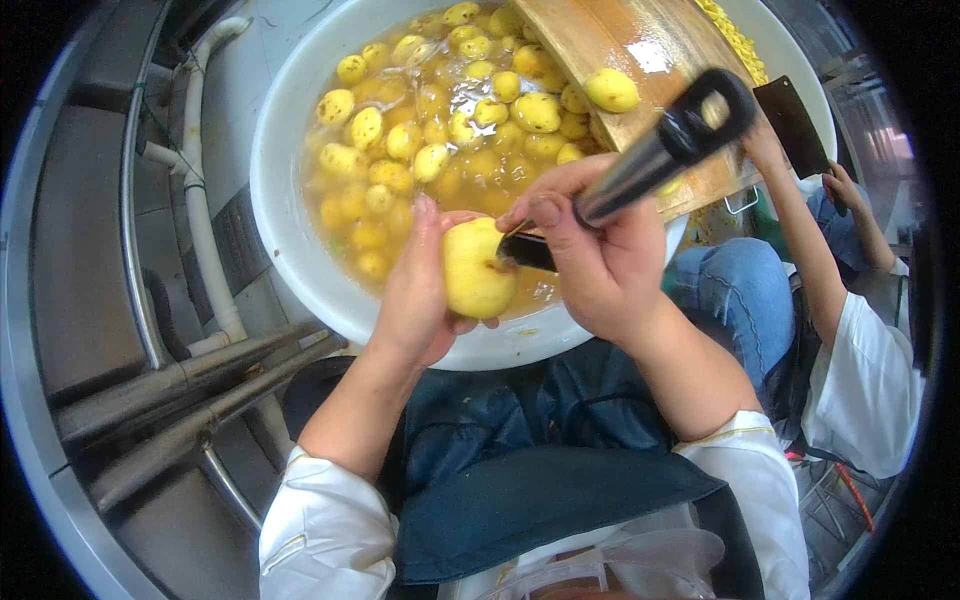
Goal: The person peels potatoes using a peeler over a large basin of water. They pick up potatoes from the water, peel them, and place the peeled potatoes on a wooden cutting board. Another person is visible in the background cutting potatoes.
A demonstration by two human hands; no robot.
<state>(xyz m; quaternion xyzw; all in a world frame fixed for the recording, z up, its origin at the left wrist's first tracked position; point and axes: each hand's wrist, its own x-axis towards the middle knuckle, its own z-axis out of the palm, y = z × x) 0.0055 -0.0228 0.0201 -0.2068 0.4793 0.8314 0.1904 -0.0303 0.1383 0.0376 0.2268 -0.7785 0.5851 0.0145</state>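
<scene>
My left hand (412, 300) cradles a peeled yellow potato (476, 277) above the near rim of a large white tub (289, 187). A brown spot shows on the potato's right side. Gripped in my right hand (619, 262) is a vegetable peeler (630, 172), its black-and-metal handle pointing up and to the right. The peeler's head is at the potato's right side, close to the brown spot; my fingers partly hide it. Beyond my hands, many yellow potatoes (405, 140) lie in the tub's cloudy water, several with dark specks.
A wooden board (637, 37) spans the tub's right side, with one potato (612, 90) at its edge. Cut yellow pieces (739, 41) lie beyond it. At right, a co-worker's hand (841, 191) holds a cleaver (793, 124); their other hand is by the board. Metal pipes (202, 390) run at left.
</scene>
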